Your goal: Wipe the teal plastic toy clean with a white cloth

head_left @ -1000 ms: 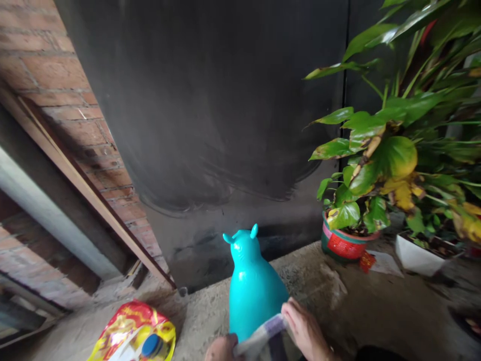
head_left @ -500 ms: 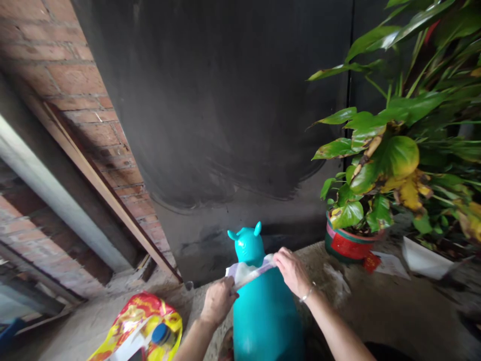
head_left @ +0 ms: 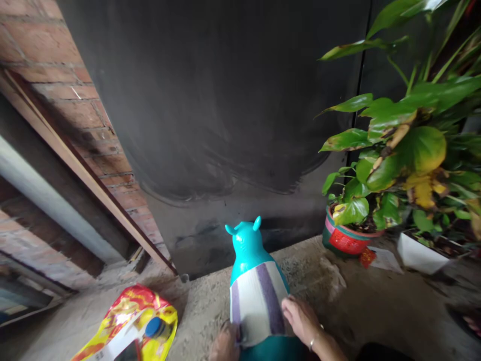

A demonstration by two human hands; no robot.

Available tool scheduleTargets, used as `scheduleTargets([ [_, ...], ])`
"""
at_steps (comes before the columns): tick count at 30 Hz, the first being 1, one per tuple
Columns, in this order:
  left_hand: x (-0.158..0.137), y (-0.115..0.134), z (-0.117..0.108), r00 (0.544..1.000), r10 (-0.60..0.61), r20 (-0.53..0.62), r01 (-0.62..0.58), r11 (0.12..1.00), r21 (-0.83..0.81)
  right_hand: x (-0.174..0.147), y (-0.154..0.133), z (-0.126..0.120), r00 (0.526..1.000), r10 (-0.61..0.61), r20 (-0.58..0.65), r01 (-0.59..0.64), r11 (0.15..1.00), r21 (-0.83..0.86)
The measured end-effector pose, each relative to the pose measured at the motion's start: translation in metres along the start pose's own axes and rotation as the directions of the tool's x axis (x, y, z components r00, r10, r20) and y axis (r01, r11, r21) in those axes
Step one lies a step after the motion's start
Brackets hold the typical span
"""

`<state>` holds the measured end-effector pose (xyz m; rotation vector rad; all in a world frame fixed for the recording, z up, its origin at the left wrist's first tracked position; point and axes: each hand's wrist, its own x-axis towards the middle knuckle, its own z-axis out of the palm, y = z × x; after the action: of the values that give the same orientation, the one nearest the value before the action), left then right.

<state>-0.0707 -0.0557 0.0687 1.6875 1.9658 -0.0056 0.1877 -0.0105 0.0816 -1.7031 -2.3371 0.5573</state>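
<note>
A teal, shiny inflatable animal toy [head_left: 248,245] with two small ears stands in front of me. Over its back lies a white cloth [head_left: 252,303] with purple stripes, spread flat. My left hand [head_left: 225,343], somewhat blurred, is closed at the cloth's lower left edge. On the other side, my right hand [head_left: 302,321] has its fingers bent round the right edge, against the toy's flank. A bracelet [head_left: 311,343] circles my right wrist. The toy's lower part is cut off by the frame.
A dark panel [head_left: 225,125] rises behind the toy, beside a brick wall [head_left: 86,125]. On the floor at left lies a red and yellow bag [head_left: 128,311] with a blue-capped container [head_left: 155,327]. At right are a potted plant [head_left: 347,238] and a white planter [head_left: 421,253].
The cloth, earlier stretched and bunched between both hands near the toy's neck, now lies spread over its back. Both hands have moved down toward me, along the toy's sides.
</note>
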Motion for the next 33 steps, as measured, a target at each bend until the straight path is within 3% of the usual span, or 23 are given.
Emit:
scheduleTargets([
  [3,0.015,0.004,0.000,0.992,-0.007,-0.128,0.000,0.998,-0.058,0.037,-0.015,-0.012,0.998,0.002,-0.059,-0.001,1.000,0.013],
  [5,0.026,0.008,0.007,0.983,-0.016,-0.181,0.000,0.996,-0.089,0.056,-0.025,-0.005,0.998,0.011,-0.062,-0.010,1.000,0.012],
  [10,0.059,0.017,0.044,0.975,-0.015,-0.222,-0.009,0.994,-0.106,0.065,-0.034,0.047,0.998,0.064,0.004,-0.064,0.998,-0.015],
  [13,0.079,0.028,0.054,0.980,-0.129,-0.154,0.122,0.991,-0.049,0.065,-0.030,0.072,0.994,0.109,-0.030,-0.111,0.992,-0.065],
  [15,0.092,0.037,0.050,0.974,-0.185,-0.130,0.189,0.982,0.019,0.074,-0.028,0.079,0.992,0.118,-0.049,-0.123,0.988,-0.096],
  [22,0.121,0.047,0.020,0.971,-0.177,-0.160,0.184,0.982,0.031,0.118,-0.041,0.067,0.978,0.192,-0.079,-0.201,0.970,-0.137],
  [25,0.111,0.047,0.018,0.973,-0.172,-0.151,0.173,0.985,-0.006,0.109,-0.048,0.065,0.969,0.242,-0.058,-0.248,0.955,-0.162],
  [28,0.085,0.043,0.027,0.984,-0.139,-0.108,0.141,0.990,0.012,0.076,-0.048,0.080,0.954,0.290,-0.073,-0.299,0.928,-0.224],
  [33,0.046,0.026,0.051,0.999,-0.019,-0.048,0.025,0.993,0.117,0.009,-0.039,0.116,0.956,0.190,-0.225,-0.261,0.901,-0.346],
])
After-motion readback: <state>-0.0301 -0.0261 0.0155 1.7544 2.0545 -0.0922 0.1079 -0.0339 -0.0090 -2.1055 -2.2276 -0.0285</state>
